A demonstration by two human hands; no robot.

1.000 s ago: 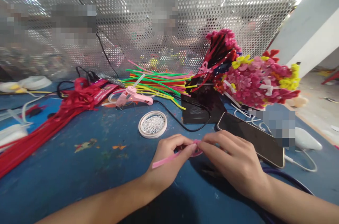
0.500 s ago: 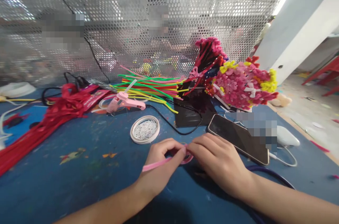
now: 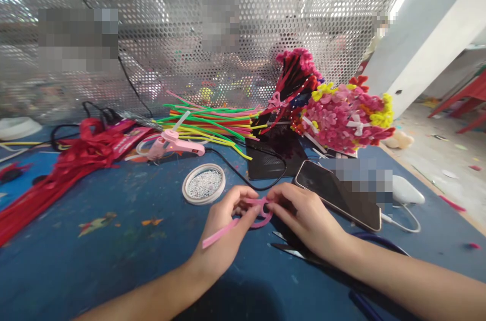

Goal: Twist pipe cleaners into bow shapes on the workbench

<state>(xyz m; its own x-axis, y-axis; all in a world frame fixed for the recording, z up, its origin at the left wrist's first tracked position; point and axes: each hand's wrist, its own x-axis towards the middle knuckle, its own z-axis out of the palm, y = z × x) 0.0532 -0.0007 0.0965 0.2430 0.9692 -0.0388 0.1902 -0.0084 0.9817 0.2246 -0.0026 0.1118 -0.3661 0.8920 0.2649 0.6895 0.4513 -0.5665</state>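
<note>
A pink pipe cleaner [image 3: 261, 223], bent into loops, is held between both hands above the blue table. My left hand [image 3: 230, 225] is closed on it with thumb and fingers, and its straight tail sticks out over the back of that hand toward the lower left. My right hand [image 3: 307, 214] pinches the looped part from the other side. Under the right hand and forearm lie scissors [image 3: 290, 251], blades apart and pointing left; their blue handles are partly hidden by the arm. Just beyond the left hand stands a round dish of small pearly beads [image 3: 205, 184].
A pink glue gun [image 3: 172, 147] with a black cord lies ahead, before several coloured pipe cleaners [image 3: 216, 123]. Red ribbons [image 3: 81, 159] spread at left. Fuzzy flower bunches [image 3: 337, 118] stand at back right, near a phone [image 3: 337, 194] and white charger [image 3: 406, 190]. A perforated metal screen [image 3: 182, 22] rises behind.
My right hand has shifted slightly and turned, its fingers opening around the loops, so more of the pink pipe cleaner shows. The scissor blades have come into sight beneath it.
</note>
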